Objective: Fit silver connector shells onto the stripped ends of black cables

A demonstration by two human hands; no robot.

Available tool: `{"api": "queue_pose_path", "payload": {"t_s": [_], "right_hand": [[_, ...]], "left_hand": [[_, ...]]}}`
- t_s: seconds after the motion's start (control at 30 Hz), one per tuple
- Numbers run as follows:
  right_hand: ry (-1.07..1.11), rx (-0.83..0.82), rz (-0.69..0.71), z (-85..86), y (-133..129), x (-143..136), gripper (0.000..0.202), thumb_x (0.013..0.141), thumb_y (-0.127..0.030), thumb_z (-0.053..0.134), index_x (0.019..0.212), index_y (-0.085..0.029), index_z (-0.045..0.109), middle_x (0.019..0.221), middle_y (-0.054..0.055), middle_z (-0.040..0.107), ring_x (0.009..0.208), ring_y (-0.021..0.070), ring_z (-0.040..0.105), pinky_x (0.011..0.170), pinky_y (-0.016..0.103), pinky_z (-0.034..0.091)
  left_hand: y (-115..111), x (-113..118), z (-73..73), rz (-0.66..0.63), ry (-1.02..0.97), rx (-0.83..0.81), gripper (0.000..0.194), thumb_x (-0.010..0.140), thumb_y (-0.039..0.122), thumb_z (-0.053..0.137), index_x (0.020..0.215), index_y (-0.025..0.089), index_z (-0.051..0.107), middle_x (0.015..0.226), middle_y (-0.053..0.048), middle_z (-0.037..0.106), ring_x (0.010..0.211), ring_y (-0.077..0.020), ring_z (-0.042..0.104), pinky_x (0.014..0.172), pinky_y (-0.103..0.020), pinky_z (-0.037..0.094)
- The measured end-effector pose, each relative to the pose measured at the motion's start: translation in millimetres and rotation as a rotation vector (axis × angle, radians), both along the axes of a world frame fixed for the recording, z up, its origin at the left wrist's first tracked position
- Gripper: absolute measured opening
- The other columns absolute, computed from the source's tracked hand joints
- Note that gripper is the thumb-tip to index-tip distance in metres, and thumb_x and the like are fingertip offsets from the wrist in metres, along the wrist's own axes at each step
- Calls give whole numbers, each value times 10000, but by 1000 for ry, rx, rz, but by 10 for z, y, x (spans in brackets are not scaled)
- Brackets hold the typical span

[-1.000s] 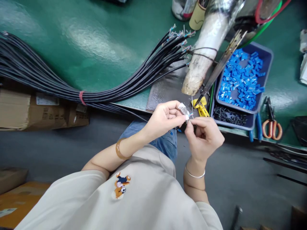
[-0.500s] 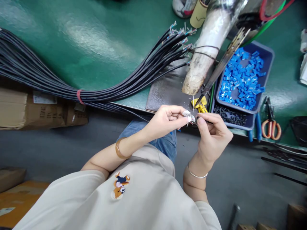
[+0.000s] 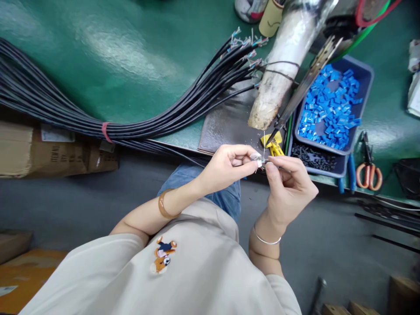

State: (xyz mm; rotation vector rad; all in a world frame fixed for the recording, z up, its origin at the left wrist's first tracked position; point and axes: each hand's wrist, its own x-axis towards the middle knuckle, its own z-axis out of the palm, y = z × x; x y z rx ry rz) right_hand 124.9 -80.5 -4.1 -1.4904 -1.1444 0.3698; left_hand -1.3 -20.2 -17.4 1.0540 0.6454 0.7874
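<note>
My left hand (image 3: 229, 164) is closed in a pinch on the fine wires (image 3: 261, 162) of a cable end, with white wrapping on its fingertips. A thin pale strand (image 3: 264, 142) stands up from there toward the wrapped tube. My right hand (image 3: 288, 177) meets it from the right, thumb and forefinger pinched at the same wires. Whatever small piece sits between the right fingertips is hidden. Just beyond the hands lies a yellow tool (image 3: 274, 144). Behind my left hand runs a black cable (image 3: 183, 154) from the bundle.
A bundle of black cables (image 3: 147, 127) with stripped ends lies across the green bench (image 3: 131, 57). The wrapped tube (image 3: 282, 74) leans over a dark plate (image 3: 219, 127). At right are a bin (image 3: 367, 83) of blue connectors, small black parts (image 3: 311, 158) and orange-handled pliers (image 3: 369, 175).
My right hand has moved slightly left, bringing its fingertips up against the wires at my left fingertips. The small dark piece seen in its pinch earlier is now covered. My left hand keeps its place.
</note>
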Motion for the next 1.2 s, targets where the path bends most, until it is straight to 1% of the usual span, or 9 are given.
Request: {"api": "queue_pose_path", "payload": {"t_s": [0.17,0.37,0.53,0.67,0.8,0.87,0.97,1.1,1.2], "right_hand": [[36,-3,-1,-17,14,-13,92,783,-182,730,863,-227,729,833,2,663,719,83,624,591,220,471],[61,24,-41,-31,33,-44,82,776,-183,736,849,-221,730,820,-2,668,705,79,616,592,215,466],[36,19,-75,-27,28,-69,85,776,-191,736,854,-222,731,823,2,660,707,86,616,585,222,456],[-12,-12,-40,-4,8,-31,79,785,-201,727,860,-226,727,836,5,658,681,82,593,546,224,417],[-79,-83,60,44,-19,56,86,788,-194,720,865,-232,730,838,4,662,629,69,547,515,231,351],[-61,-117,102,60,-26,95,77,789,-196,718,857,-231,730,835,7,663,665,82,570,528,234,365],[22,-132,123,55,-23,131,57,789,-197,716,838,-224,726,829,12,664,734,102,608,543,225,400],[44,-136,146,28,-14,147,30,791,-219,712,820,-214,714,811,10,669,708,98,600,525,215,410],[12,-154,125,30,-21,136,50,794,-243,711,830,-208,712,825,17,667,708,101,600,525,222,414]], "left_hand": [[-4,6,-12,10,-6,34,143,811,245,658,802,104,637,656,17,513,556,-36,424,503,-154,362],[-17,4,-33,31,-27,74,104,798,207,660,811,104,667,674,13,538,564,-32,415,500,-145,346],[-40,8,-18,63,32,102,129,820,231,634,824,110,677,705,-1,554,590,-44,437,528,-160,365],[-48,14,-13,57,66,85,145,810,247,636,820,108,675,701,-6,559,584,-51,442,531,-170,376],[-44,7,-43,25,75,87,154,800,253,646,812,101,667,685,-6,564,587,-54,461,544,-174,391],[-41,-4,-59,7,79,98,158,809,258,641,817,102,670,681,-3,564,587,-53,459,546,-173,390],[-41,-17,-69,-2,68,100,158,815,260,638,819,105,669,693,-4,568,597,-53,462,551,-172,388],[-44,-13,-75,-6,54,101,168,824,269,634,823,104,664,684,-1,556,583,-49,445,534,-172,374],[-42,-10,-75,-4,41,96,152,820,255,636,821,104,655,679,6,545,583,-44,437,536,-169,371]]}}
